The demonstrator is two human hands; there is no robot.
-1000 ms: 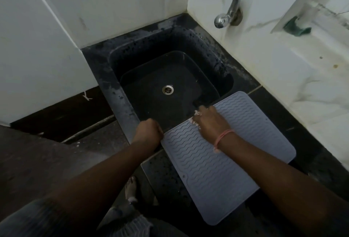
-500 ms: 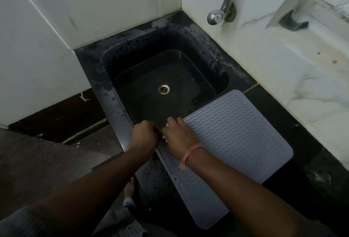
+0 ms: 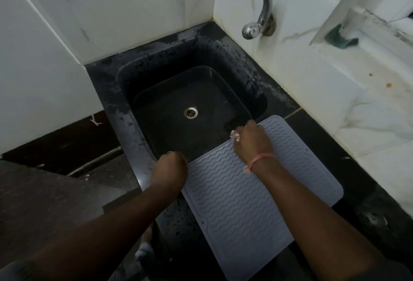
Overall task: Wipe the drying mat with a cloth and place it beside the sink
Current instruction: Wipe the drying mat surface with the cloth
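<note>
Beside the black square sink (image 3: 125,110), on the dark polished stone counter (image 3: 330,146), lies the pale grey silicone drying mat with raised wave ribs (image 3: 241,202). It rests flat, one long edge running along the sink's near rim and slightly overhanging the basin, its far corner close to the white marble-patterned wall tiles (image 3: 335,101). The right hand (image 3: 251,141) is pressed down on the mat's upper edge, fingers curled around a small pale cloth (image 3: 234,135), of which only a scrap shows at the knuckles; a pink band circles that wrist. The left hand (image 3: 172,168) is closed in a fist at the mat's left corner, where mat meets sink rim; whether it pinches the mat's edge or merely braces against it cannot be told, as the fingers are hidden beneath the hand. A chrome curved tap (image 3: 257,5) stands on the wall above the basin, not running. Judgement: the wiping step is in hand, with the cloth working the sink-side border. The mat already lies roughly in its intended place. The next move appears to call for drawing the cloth across the remaining ribbed surface toward the near end, with the left hand steadying the corner so the mat does not slide into the basin, then squaring it clear of the rim.
</note>
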